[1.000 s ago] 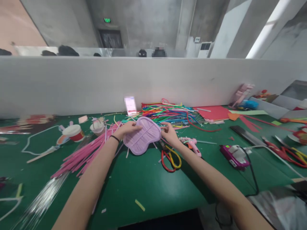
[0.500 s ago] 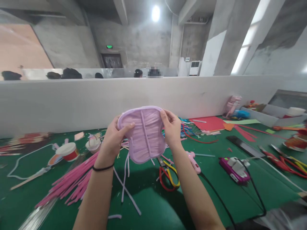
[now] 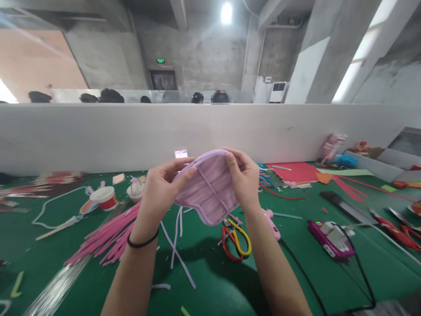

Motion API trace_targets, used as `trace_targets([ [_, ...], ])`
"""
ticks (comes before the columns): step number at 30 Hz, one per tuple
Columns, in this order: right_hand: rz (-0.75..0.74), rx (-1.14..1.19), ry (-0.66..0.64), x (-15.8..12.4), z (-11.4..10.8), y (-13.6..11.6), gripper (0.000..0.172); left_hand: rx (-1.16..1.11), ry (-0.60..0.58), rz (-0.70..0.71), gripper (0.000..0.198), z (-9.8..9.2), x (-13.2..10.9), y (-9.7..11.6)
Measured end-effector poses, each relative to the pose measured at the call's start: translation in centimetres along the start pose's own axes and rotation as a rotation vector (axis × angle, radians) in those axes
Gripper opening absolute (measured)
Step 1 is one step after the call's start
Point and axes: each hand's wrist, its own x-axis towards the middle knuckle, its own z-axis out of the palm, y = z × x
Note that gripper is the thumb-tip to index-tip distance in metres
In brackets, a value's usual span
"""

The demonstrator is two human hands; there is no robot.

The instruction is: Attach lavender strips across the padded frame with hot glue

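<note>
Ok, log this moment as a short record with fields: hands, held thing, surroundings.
Left hand: grips the left edge of the lilac rounded woven pipe-cleaner piece
Right hand: grips its upper right edge
Piece: held above the green table mat, lilac strands trailing down
Below: red-and-yellow-handled scissors, pink glue gun
Left: pink stick bundle

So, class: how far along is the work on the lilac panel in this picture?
Done, it seems: the lilac panel is filled with strips inside its rim, with a centre rib. In hand: left hand and right hand grip its top edge above the table. Probably left: loose strip ends dangle below it, untrimmed; scissors and glue gun lie untouched.
</note>
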Motion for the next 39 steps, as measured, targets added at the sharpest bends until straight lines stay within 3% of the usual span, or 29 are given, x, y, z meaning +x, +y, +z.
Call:
trace_targets([
  [6,-0.015,-0.086,-0.081,-0.3,0.3,-0.3,0.035,-0.019,0.021,-0.031,0.039,0.2,0.5,-0.8],
  [16,0.018,0.051,-0.213,0.2,-0.1,0.3,0.042,-0.167,-0.029,-0.170,0.031,-0.4,0.7,-1.1],
  [23,-0.073,0.004,-0.197,-0.2,-0.7,-1.4,0.024,-0.046,-0.049,-0.087,0.024,0.0,0.2,-0.2],
  [33,0.109,0.162,-0.274,-0.4,-1.2,-1.9,0.018,-0.081,-0.132,-0.099,0.023,-0.1,0.3,-0.2],
  [39,0.157,0.142,-0.330,-0.3,-1.2,-1.7,0.023,-0.150,-0.191,-0.213,0.023,-0.4,0.4,-0.4],
])
